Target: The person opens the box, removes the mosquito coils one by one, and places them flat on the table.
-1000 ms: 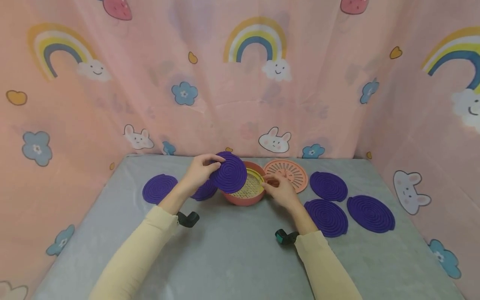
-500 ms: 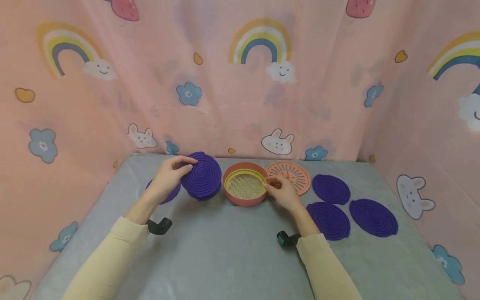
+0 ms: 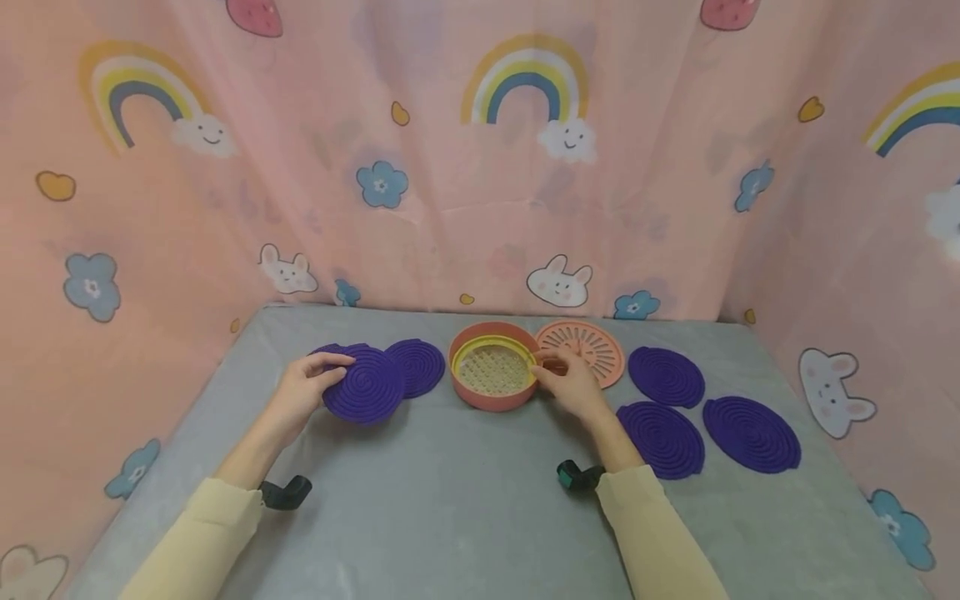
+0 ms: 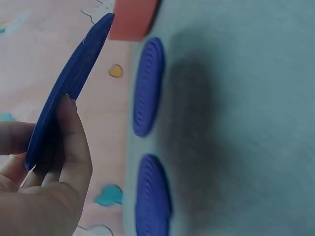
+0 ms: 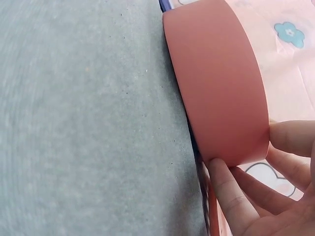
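Observation:
My left hand [image 3: 303, 387] pinches a purple mosquito coil [image 3: 365, 385] by its left edge, thumb and fingers on opposite faces. In the left wrist view this coil [image 4: 71, 81] is tilted and raised off the table, its shadow below. It overlaps another coil in the head view; one more coil [image 3: 420, 367] lies beside that. My right hand [image 3: 570, 383] holds the right side of a round orange-red coil box [image 3: 491, 401], one finger at the rim and another low on the wall. Inside the box sit a yellow ring [image 3: 467, 345] and a pale mesh [image 3: 493, 372].
An orange slotted lid [image 3: 600, 350] lies flat behind my right hand. Further right, three purple coils [image 3: 666, 377] lie on the grey cloth-covered table [image 3: 450, 500]. A pink patterned curtain [image 3: 465, 233] surrounds the back and sides.
My left hand has moved the coil leftward from over the box and lowered it toward the coils on the left. The right hand has stayed at the box.

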Action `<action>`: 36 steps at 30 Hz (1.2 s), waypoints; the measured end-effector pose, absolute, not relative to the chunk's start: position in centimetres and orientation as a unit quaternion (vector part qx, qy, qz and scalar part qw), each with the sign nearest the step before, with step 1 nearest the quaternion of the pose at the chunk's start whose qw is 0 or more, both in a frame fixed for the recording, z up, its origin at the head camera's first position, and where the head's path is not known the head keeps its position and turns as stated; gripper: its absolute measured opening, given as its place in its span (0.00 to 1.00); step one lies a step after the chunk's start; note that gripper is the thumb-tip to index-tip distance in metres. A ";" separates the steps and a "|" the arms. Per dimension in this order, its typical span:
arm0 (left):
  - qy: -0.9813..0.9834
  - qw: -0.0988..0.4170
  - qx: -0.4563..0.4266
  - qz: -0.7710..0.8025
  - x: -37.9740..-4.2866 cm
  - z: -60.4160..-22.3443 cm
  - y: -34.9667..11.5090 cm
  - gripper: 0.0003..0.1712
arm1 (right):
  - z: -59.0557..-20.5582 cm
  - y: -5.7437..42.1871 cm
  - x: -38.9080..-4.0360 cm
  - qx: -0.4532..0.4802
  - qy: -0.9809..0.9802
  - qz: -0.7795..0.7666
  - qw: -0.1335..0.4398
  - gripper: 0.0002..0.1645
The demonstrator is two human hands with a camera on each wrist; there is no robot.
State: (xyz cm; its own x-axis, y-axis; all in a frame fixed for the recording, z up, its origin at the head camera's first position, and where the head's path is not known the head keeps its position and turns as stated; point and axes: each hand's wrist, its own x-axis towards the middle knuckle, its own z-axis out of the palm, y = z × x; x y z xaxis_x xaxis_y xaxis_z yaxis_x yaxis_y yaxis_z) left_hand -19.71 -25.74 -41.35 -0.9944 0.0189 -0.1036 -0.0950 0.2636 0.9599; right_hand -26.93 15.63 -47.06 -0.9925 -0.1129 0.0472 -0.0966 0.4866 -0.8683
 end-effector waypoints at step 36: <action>0.951 0.034 0.069 0.298 -17.9 -44.3 -27.7 0.21 | -46.2 16.4 -27.1 -0.086 0.862 -0.499 0.021 0.23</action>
State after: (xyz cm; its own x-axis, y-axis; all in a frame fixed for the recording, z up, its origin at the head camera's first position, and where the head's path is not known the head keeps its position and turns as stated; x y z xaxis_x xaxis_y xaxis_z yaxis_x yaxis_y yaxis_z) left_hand -17.87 -27.72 -44.30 -0.9882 0.1512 -0.0238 0.1106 0.8128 0.5719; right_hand -27.08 16.39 -46.23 -0.9844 -0.1691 0.0486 -0.1265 0.4880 -0.8636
